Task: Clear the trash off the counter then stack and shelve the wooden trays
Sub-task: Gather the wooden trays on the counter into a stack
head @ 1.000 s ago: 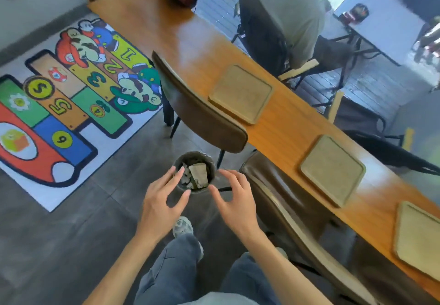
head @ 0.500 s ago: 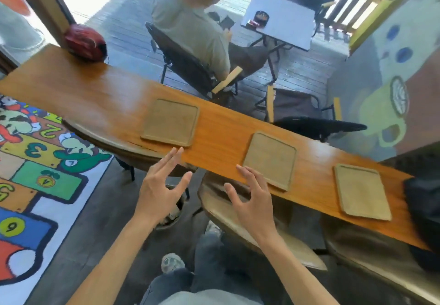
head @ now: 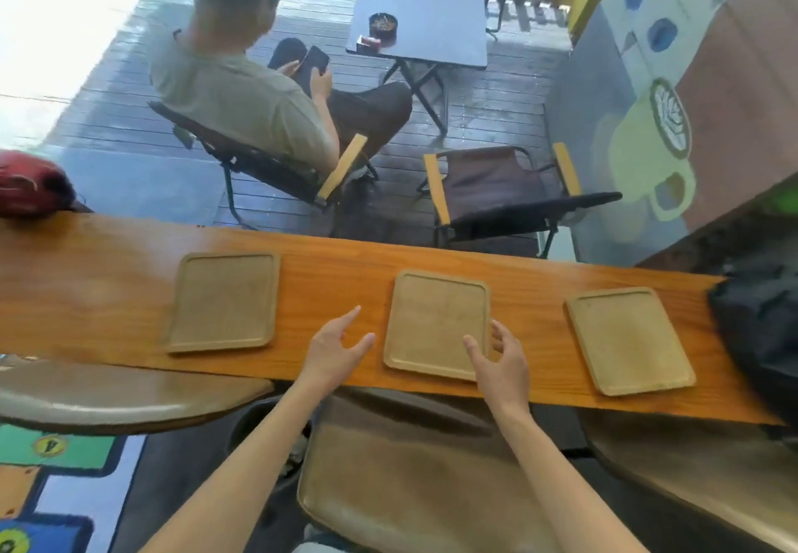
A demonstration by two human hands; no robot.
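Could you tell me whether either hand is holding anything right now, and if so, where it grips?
Nothing is held. The left hand and right hand, both open, flank the middle tray.

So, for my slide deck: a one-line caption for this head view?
Both open hands, left hand and right hand, reach for the middle tray of three on the counter.

The left forearm hides most of a dark bin (head: 254, 423), its contents perhaps trash.
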